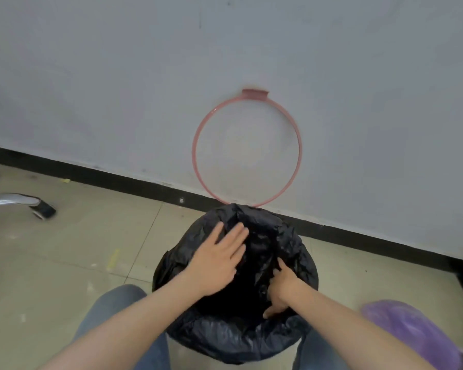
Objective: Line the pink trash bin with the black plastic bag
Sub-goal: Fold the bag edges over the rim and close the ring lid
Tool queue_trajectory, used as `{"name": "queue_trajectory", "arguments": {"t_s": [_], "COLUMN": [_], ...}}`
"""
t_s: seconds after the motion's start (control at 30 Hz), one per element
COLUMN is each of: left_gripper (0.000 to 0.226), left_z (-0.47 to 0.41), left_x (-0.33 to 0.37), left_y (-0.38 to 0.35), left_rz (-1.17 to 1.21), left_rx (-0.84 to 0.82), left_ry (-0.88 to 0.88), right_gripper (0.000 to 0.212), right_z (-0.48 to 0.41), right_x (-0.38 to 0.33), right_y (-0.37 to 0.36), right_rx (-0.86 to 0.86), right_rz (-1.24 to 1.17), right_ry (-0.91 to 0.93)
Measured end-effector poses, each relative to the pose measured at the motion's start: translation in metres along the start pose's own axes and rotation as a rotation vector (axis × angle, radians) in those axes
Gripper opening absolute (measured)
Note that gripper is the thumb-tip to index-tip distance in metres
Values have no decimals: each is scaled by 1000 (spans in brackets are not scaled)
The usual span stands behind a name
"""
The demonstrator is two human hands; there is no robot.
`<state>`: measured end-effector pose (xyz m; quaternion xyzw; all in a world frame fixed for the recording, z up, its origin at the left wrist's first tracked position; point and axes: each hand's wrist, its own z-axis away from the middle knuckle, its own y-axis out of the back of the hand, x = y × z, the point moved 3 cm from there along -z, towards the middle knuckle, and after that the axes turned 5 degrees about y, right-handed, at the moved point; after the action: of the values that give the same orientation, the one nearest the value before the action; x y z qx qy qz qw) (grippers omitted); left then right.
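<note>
The black plastic bag (235, 289) drapes over the bin at 6 o'clock, hiding its pink body; a pink ring (247, 148) leans on the wall at 12 o'clock. The left hand (219, 259) lies flat, fingers spread, on the bag; the right hand (282, 288) pinches film inside the mouth. Press the liner down evenly, keeping the overhang all round. No writing is readable.

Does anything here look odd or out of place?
Yes: the pink ring stands apart, tilted up against the wall, while the black bag drapes over the bin. Small scraps litter the floor.
</note>
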<state>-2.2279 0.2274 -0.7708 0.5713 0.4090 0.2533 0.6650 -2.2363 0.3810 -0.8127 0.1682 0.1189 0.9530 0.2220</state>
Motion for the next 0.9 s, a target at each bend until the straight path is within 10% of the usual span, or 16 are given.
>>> {"name": "queue_trajectory", "arguments": {"t_s": [0.1, 0.23, 0.47, 0.6, 0.7, 0.9], "left_gripper": [59, 56, 57, 74, 82, 69], "left_z": [0, 0, -4, -1, 3, -13], "left_x": [11, -8, -9, -31, -51, -63], "left_y": [-37, -50, -34, 2, -9, -22], "left_rz": [-428, -515, -169, 67, 381, 794], "left_rx": [-582, -766, -497, -139, -224, -286], "left_ry": [-183, -82, -28, 340, 594, 752], "right_gripper": [70, 53, 71, 52, 41, 65], "right_z": [2, 21, 30, 44, 47, 17], "right_x": [5, -1, -19, -2, 25, 63], "right_y": [0, 13, -5, 32, 53, 38], "right_rx": [43, 367, -102, 433, 1065, 786], "right_rz": [-123, -321, -406, -554, -414, -903], "right_ry": [9, 112, 137, 77, -246, -378]}}
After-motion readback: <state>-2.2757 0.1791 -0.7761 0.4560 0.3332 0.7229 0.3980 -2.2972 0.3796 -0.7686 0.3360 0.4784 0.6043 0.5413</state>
